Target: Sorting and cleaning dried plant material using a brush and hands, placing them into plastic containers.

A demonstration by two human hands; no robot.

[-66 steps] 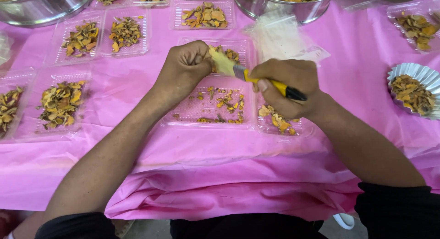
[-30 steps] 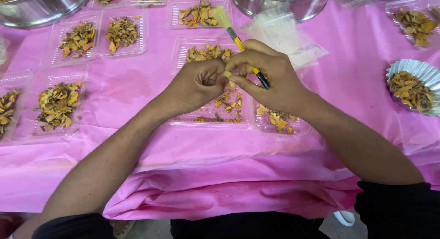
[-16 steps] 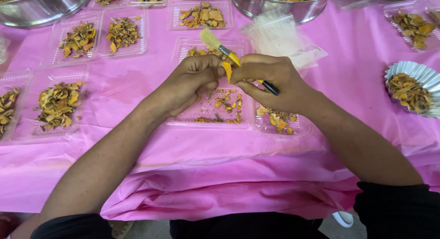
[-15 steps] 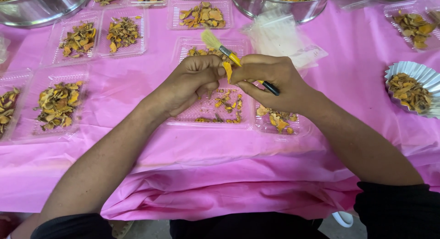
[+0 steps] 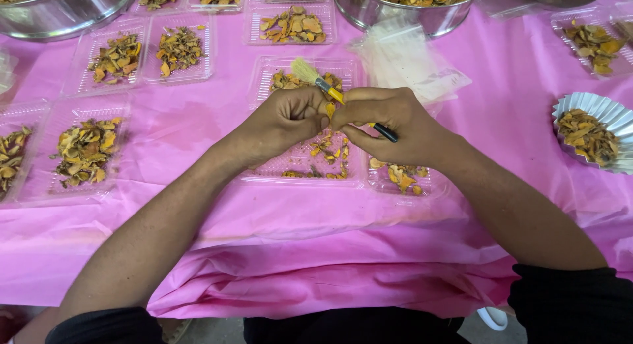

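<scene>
My right hand [image 5: 389, 123] grips a small brush [image 5: 318, 82] with a yellow-and-black handle, its pale bristles pointing up and left, away from me. My left hand [image 5: 287, 120] is closed beside it, pinching a small orange-yellow dried piece [image 5: 330, 110] between the fingertips of both hands. Both hands hover over a clear plastic tray [image 5: 273, 171] that holds scattered dried orange-brown pieces. A second small clear tray [image 5: 403, 179] with a few pieces lies under my right wrist.
Several clear trays of dried pieces [image 5: 178, 49] cover the pink tablecloth [image 5: 198, 126]. Metal bowls [image 5: 59, 11] stand at the far edge. A fluted foil cup [image 5: 593, 130] sits at right, and a stack of clear bags [image 5: 405, 57] lies behind my hands.
The brush has swung from pointing left across the piece to pointing up and away. Both hands have stayed together over the same tray, shifting slightly.
</scene>
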